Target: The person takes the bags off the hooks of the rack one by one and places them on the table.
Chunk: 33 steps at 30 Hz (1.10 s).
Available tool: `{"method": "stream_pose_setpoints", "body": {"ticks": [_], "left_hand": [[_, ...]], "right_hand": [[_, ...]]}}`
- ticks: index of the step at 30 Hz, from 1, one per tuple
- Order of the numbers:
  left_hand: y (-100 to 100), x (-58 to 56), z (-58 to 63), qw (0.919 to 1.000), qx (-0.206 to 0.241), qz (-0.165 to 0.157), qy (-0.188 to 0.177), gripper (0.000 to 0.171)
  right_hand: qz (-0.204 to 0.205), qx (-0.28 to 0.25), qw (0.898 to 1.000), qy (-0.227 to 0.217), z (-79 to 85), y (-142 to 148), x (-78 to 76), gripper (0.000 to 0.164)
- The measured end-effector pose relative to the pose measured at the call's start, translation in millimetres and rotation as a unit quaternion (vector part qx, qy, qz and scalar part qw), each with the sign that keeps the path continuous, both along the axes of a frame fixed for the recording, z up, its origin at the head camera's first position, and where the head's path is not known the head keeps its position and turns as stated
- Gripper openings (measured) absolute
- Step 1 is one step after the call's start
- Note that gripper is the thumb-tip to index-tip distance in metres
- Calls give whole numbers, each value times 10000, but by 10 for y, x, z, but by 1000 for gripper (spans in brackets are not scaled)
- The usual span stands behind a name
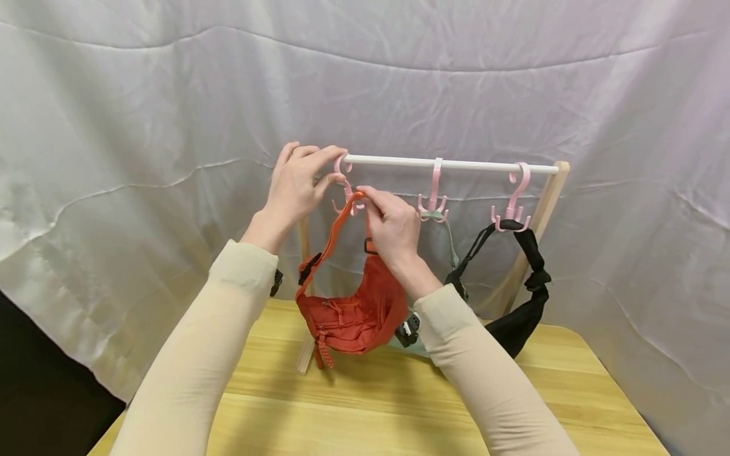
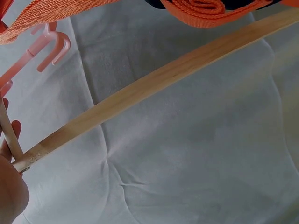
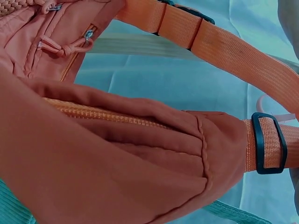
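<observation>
An orange-red sling bag hangs from its strap, whose top loop my right hand pinches between thumb and fingers. That loop is up against the prongs of the leftmost pink hook hanger. My left hand is at the left end of the white rod, fingers over the top and thumb on the hanger's stem. In the left wrist view, the hanger's prongs show beside the orange webbing. The right wrist view shows the bag's zip and black strap slider.
A pale green bag's strap hangs from the middle pink hanger. From the right pink hanger hangs a black bag. Wooden legs hold the rod over a wood-grain table. A grey curtain stands behind.
</observation>
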<state>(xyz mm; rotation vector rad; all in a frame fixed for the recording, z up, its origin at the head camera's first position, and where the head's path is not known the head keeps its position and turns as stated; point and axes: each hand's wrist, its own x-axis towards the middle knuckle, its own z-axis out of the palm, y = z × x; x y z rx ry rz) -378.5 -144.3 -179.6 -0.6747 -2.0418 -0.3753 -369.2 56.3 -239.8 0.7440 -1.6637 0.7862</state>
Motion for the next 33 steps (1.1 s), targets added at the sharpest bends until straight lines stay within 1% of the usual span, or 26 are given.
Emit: {"method": "stream_pose_setpoints", "body": {"ticks": [4, 10, 15, 22, 28, 33], "left_hand": [[-14, 8, -5, 10000, -11, 13, 13, 43], [-17, -11, -18, 9998, 42, -144, 125, 44], [-36, -25, -27, 9997, 107, -165, 114, 45], [-70, -32, -55, 9987, 146, -328, 357, 47], [-74, -7, -91, 9981, 204, -324, 473, 47], [-72, 6, -88, 9987, 165, -281, 400, 51]], "right_hand": [[38, 47, 10000, 21, -4, 10, 13, 18], [65, 13, 9999, 116, -5, 26, 41, 18], [142, 26, 9998, 109, -4, 27, 78, 19], [198, -2, 9997, 106, -4, 18, 104, 19], [225, -62, 9996, 158, -19, 19, 141, 19], [306, -114, 9992, 209, -22, 25, 183, 19]]}}
